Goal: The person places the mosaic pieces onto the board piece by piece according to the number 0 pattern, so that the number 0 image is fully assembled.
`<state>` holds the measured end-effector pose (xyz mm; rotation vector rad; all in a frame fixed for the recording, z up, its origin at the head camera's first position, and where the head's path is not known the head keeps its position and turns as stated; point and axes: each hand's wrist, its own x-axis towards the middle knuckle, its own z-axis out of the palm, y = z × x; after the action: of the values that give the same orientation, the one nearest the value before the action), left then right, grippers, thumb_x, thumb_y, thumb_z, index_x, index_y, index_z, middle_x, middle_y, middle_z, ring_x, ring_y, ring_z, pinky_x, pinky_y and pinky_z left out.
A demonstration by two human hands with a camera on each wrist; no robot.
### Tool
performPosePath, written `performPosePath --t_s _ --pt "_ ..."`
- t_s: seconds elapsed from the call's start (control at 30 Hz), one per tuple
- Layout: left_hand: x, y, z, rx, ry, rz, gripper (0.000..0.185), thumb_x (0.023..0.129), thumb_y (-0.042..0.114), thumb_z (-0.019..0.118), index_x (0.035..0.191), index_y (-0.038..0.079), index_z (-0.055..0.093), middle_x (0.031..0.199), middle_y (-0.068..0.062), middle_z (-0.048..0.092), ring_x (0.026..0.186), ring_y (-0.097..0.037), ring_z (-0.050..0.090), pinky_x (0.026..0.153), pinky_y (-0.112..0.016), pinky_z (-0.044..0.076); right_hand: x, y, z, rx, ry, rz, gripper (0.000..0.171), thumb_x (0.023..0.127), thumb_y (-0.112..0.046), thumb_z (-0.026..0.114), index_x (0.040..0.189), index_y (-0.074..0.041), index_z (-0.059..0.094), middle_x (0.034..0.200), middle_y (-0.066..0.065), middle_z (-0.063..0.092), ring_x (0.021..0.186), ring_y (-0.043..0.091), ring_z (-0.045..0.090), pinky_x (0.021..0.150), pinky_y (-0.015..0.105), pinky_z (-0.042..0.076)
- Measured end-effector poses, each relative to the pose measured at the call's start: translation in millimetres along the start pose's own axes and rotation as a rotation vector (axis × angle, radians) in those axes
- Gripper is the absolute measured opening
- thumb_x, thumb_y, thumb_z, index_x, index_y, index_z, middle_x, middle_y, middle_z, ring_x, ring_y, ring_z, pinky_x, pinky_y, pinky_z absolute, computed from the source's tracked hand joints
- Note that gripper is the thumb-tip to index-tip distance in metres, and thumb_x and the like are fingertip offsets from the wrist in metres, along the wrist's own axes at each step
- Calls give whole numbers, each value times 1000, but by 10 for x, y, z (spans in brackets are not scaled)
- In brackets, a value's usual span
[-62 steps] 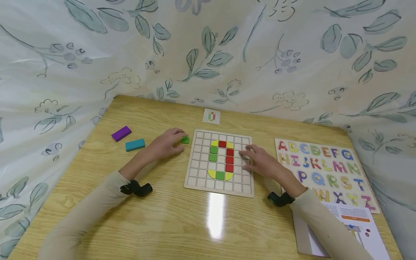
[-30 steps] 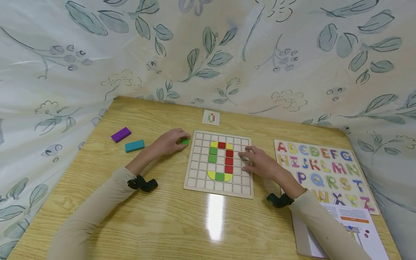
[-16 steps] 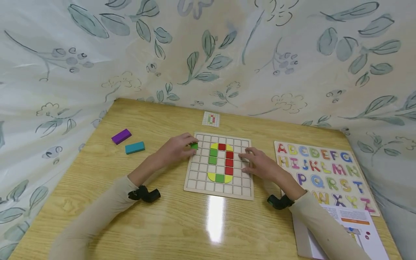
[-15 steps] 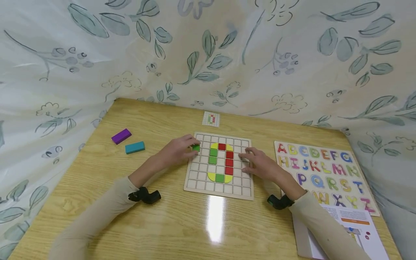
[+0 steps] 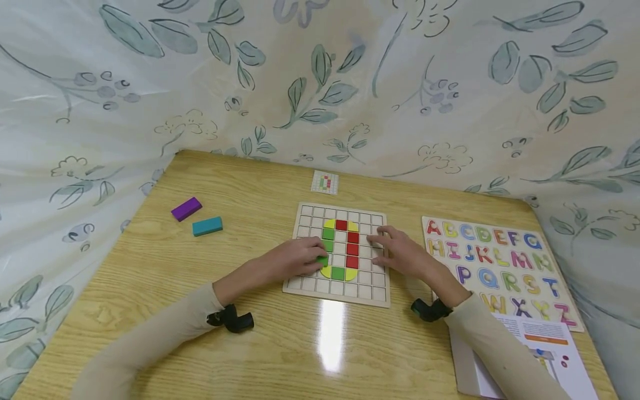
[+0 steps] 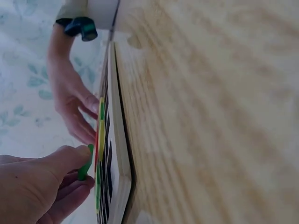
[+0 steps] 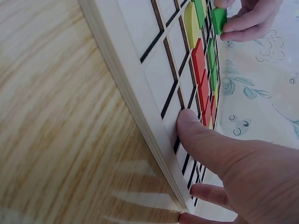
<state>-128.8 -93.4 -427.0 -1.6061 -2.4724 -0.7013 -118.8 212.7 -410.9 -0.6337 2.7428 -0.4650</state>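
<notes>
My left hand pinches a green square tile between thumb and fingers, just over the left side of a wooden grid board. In the left wrist view, the tile is tilted on its edge near the board's surface. Red tiles, green tiles and yellow rounded corner tiles form an oval ring on the grid. My right hand rests on the board's right edge, fingers spread and relaxed; its thumb touches the grid in the right wrist view.
A small pattern card lies behind the board. Purple and teal blocks sit at the left. An alphabet puzzle board is at the right, partly covered by a printed white box beneath the right forearm.
My left hand took hold of the green tile left of the board, then carried it right and nearer me, over the ring's lower left. My right hand has stayed in place.
</notes>
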Motion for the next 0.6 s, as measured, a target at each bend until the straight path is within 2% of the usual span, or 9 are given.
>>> performPosePath --t_s 0.1,0.37,0.6 --pt "47 -6 17 33 -2 8 14 89 14 70 100 7 74 105 -5 68 97 -14 66 84 -23 55 -6 0 6 -2 4 -7 54 87 -28 71 137 -11 56 143 23 44 129 45 45 103 58 43" --pt "129 -4 -4 62 -89 4 14 91 17 67 100 9 75 103 -3 70 97 -16 64 85 -25 54 -11 -13 -3 2 6 -8 54 88 -27 71 137 -10 55 144 23 43 129 45 45 103 58 43" --pt "171 -9 -4 89 -120 23 13 92 20 66 98 12 75 101 0 70 97 -15 62 87 -25 53 -12 -7 -5 -5 10 -14 54 88 -27 71 137 -11 56 144 23 44 129 44 45 103 58 43"
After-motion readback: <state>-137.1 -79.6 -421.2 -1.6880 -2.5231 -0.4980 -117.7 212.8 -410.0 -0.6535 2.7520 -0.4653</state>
